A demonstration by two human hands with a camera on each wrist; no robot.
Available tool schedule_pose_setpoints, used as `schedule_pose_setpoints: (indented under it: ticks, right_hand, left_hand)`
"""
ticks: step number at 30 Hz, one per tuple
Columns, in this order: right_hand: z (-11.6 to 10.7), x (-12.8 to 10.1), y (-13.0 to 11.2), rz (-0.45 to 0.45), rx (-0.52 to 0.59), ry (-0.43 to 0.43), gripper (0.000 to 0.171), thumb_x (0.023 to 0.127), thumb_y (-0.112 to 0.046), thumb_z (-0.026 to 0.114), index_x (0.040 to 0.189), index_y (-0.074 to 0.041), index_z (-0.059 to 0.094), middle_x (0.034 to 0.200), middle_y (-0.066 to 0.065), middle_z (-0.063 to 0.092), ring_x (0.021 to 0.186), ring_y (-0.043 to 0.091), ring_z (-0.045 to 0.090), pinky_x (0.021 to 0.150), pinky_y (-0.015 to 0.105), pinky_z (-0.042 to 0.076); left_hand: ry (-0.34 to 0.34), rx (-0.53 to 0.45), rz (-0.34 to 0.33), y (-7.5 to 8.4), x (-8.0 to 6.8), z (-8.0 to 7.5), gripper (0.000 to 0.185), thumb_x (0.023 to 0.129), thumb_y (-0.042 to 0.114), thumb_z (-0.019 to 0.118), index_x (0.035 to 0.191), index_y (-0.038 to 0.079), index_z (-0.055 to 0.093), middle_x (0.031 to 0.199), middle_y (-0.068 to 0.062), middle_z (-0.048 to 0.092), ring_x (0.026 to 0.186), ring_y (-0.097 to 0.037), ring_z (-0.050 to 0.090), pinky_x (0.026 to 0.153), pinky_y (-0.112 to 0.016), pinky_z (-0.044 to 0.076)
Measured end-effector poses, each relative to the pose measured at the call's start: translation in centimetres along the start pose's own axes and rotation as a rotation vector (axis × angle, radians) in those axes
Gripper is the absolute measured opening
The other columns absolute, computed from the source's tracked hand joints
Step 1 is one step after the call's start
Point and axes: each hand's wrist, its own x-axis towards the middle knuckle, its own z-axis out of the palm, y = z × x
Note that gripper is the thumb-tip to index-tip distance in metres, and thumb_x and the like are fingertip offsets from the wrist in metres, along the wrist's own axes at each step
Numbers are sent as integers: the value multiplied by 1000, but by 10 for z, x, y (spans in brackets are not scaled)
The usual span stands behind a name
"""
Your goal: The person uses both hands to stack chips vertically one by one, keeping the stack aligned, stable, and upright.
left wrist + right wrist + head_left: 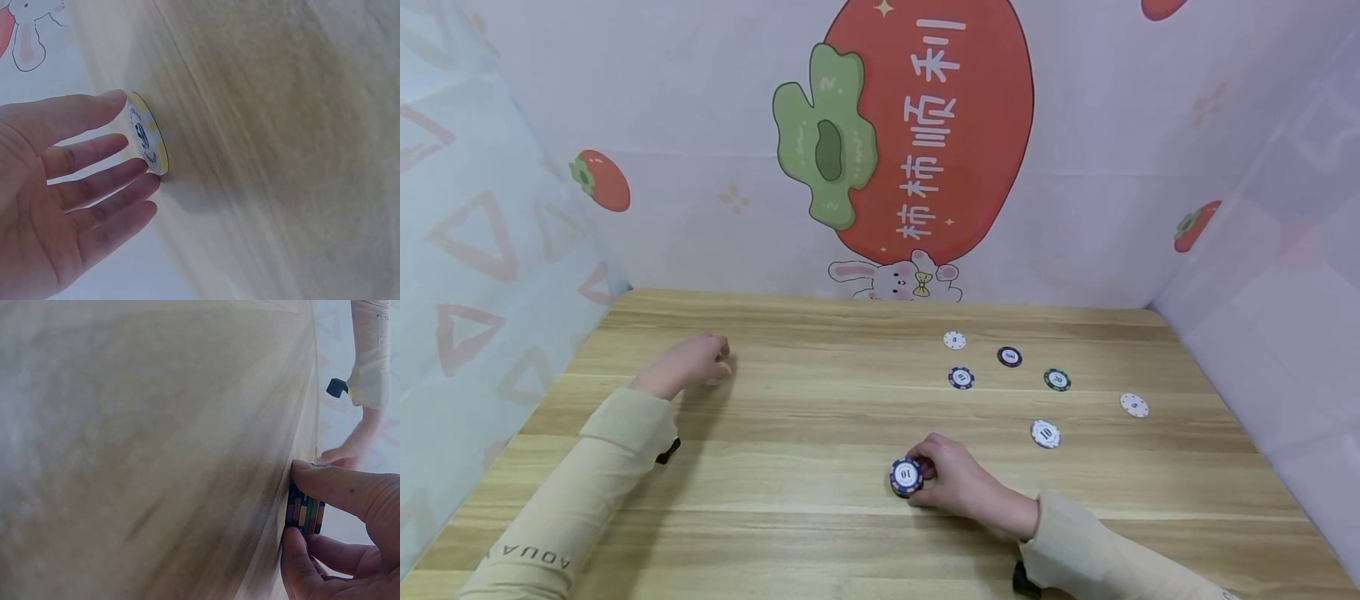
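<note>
Right hand pinching a stack of poker chips, left hand around a single one

The stack of poker chips, topped by a blue-edged 10, is at the near middle of the wooden table. My right hand pinches it by the sides, thumb opposite fingers. Far to the left, a yellow-and-white chip lies on the wood. My left hand is around it with fingers spread and slightly bent, thumb at one side, fingertips at the other; I cannot tell whether they touch it.

Beyond my right hand, loose chips lie apart: a light-edged 10, a green-edged 20, a dark-edged 500, a blue-edged 10, a white 5 and, farthest right, another white chip. Beige sleeves cover my forearms. Behind the table hangs a pale cloth printed with a large red persimmon above a white rabbit.
</note>
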Motion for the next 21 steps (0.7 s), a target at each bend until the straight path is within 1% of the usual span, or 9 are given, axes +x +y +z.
schedule_pose_setpoints:
  ticks: [7,10,18,21]
  right_hand:
    - [-1,0,0,11,-5,-12,42,63,-9,81,99,1,62,88,-1,53,75,10,51,65,20,45]
    - [0,0,1,16,-7,-17,42,63,-10,80,99,0,62,88,-1,53,75,9,50,64,20,44]
    - [0,0,1,24,-18,-18,42,64,-11,80,100,0,62,88,-2,53,75,8,49,65,20,44]
    - [-1,0,1,29,-18,-21,42,64,-11,80,101,0,62,87,-2,53,75,9,49,65,20,44]
  left_hand:
    - [-7,-5,-6,0,-1,0,26,82,12,57,98,-8,56,94,-21,59,85,-33,56,72,-45,44]
    - [-8,-13,4,0,-1,0,23,81,11,57,95,-8,56,91,-20,59,82,-32,55,71,-44,44]
    - [21,-7,19,-1,2,1,24,78,8,55,93,-11,57,92,-23,60,84,-35,55,73,-46,44]
    - [23,-9,13,-1,2,0,21,77,8,57,89,-9,58,87,-20,60,78,-31,55,71,-44,44]
